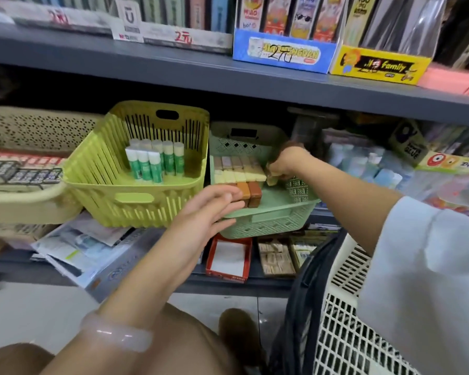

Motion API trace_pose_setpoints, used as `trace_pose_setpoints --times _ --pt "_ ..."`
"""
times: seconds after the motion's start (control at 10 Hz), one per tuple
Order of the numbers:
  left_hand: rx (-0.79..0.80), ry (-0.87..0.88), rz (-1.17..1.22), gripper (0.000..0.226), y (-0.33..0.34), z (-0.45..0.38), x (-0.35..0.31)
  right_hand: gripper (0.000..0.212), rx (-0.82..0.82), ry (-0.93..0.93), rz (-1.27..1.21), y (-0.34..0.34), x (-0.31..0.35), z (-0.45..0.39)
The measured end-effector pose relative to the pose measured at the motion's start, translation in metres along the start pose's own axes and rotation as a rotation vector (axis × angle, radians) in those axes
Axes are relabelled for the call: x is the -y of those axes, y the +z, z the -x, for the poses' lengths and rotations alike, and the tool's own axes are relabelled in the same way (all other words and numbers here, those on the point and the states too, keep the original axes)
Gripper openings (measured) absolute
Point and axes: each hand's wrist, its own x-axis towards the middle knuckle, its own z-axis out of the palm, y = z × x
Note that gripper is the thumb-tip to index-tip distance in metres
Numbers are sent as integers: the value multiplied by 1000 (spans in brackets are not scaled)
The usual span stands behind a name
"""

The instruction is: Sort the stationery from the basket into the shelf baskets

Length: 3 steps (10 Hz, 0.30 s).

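The right hand (284,163) pinches a pale eraser (272,180) just right of the eraser rows (238,169) in the green basket (268,220), while the open left hand (209,209) steadies its front rim.

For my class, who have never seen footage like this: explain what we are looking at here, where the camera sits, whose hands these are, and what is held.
There is no machine: one wide camera is worn on a person's head, looking down at their own two hands before a shop shelf. The left hand, fingers straight, rests against small brown blocks at the front of the pale green basket. The right hand pinches one small pale block over that basket's right side. Beside it, a yellow-green basket holds glue sticks. The white slatted basket is at lower right.
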Motion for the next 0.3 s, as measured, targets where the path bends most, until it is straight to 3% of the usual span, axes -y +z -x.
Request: trace_pose_setpoints --times 0.2,0.3 --pt "21 -18 -26 22 0 2 -1 34 78 29 -181 11 -1 -6" --pt "24 1 -30 23 0 5 -8 22 -63 -27 -284 0 -5 0"
